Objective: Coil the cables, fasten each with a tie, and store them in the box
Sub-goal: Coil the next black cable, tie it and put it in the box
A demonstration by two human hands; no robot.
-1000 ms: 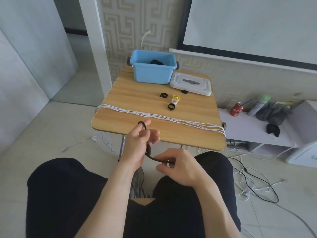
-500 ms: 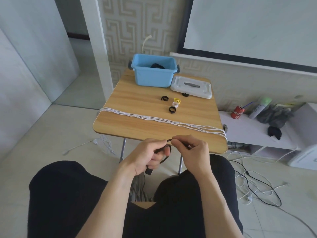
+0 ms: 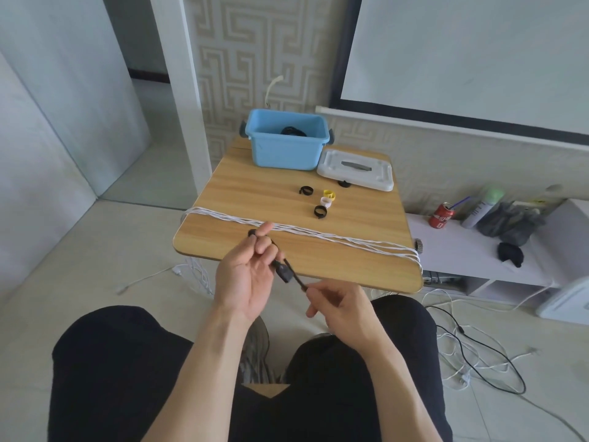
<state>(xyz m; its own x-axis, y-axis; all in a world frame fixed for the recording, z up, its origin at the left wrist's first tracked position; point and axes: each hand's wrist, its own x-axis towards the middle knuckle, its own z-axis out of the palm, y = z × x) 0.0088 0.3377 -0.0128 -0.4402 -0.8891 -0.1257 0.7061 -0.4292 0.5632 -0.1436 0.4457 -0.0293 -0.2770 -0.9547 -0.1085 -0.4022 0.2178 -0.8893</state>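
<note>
The left hand (image 3: 247, 279), palm turned up near the centre of the frame, has its fingers curled round a short black cable (image 3: 283, 272), with a small loop of it showing past the fingertips and a black plug lying against the palm side. The right hand (image 3: 338, 306), just lower right of it, pinches the free end of that cable between thumb and forefinger, so the cable runs taut and slanted between the two hands, over the near edge of the wooden table (image 3: 261, 193). Behind the hands a bundle of white cable (image 3: 334, 236) lies stretched across the table from its left edge to its right edge, where it drops over the side. Farther up the table sit several small ring-shaped ties (image 3: 320, 211), black, white and yellow. At the far end stands the blue box (image 3: 287, 151), open, with a dark coil inside, and its white lid (image 3: 355, 169) lies flat just to its right. Loose white and black cables (image 3: 471, 355) sprawl on the floor at lower right.
</note>
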